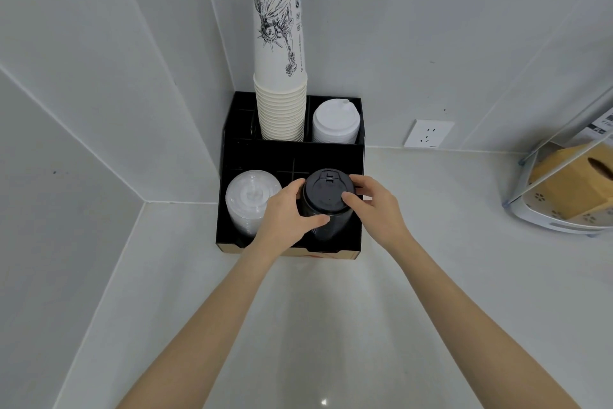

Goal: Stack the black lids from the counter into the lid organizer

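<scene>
A tall stack of black lids (326, 198) stands in the front right compartment of the black lid organizer (288, 153), which sits in the counter's corner. My left hand (287, 213) wraps the stack's left side, thumb across its front. My right hand (374, 206) holds the right side, fingertips on the top lid's rim. The lower part of the stack is hidden behind my hands and the organizer's front wall.
Clear lids (252, 199) fill the front left compartment. White paper cups (280, 77) tower from the back, with white lids (336, 123) to their right. A wall socket (428, 133) and a rack holding a brown tissue box (577, 183) are at right.
</scene>
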Demonstrator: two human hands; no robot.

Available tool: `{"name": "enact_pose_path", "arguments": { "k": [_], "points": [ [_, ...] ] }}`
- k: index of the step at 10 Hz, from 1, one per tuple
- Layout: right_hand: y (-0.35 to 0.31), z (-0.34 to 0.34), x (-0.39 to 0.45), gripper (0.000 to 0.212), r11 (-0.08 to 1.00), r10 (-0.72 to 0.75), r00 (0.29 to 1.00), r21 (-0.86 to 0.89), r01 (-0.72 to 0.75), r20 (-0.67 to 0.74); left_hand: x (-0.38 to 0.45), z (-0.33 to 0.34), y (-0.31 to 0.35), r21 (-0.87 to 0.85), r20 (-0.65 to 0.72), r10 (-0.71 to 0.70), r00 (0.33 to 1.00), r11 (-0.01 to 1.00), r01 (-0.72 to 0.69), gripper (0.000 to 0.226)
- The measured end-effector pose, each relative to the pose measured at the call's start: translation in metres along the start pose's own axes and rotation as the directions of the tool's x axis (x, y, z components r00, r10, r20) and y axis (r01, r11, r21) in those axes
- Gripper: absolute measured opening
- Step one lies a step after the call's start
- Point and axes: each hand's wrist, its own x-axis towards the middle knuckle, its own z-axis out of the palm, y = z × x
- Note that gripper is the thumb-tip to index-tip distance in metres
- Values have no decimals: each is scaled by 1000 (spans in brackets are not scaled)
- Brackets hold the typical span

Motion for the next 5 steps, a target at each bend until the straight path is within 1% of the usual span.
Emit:
{"name": "enact_pose_path", "arguments": {
  "k": [1,2,3,4,5],
  "points": [
    [-2,0,-2,40,1000,11,1000,10,-11,2,-1,-2,-1,12,13,-5,1000,1000,5,67],
    [-5,1,-6,44,1000,-14,1000,26,14,-14,-1,-5,-5,38,19,-16,1000,999,15,75],
    [-11,0,-12,43,998,-49,998,44,51,-37,-3,-11,-2,53,18,-32,999,998,31,83],
    [-16,0,-17,36,992,-102,991,70,108,-88,-7,-17,6,4,-32,-3,999,1000,3,72],
    [-23,-2,-26,28,985,-128,981,95,143,-145,-12,-23,16,-30,-110,17,994,999,-21,55]
  ]
}}
